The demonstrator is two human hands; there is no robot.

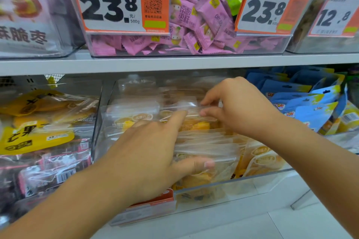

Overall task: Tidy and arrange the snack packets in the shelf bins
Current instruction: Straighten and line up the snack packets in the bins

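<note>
Right hand (239,106) pinches top edge of clear packet (186,105) in middle bin (262,178). Your left hand (151,153) lies flat, fingers spread over packets just ahead. Packet's long axis runs left-right, nearer right hand.

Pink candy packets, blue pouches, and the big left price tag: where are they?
Pink candy packets (196,25), head view, on one wrapper's face.
Blue pouches (303,101), head view, on one pouch's top.
Left price tag (108,6), head view, on its digits.
</note>
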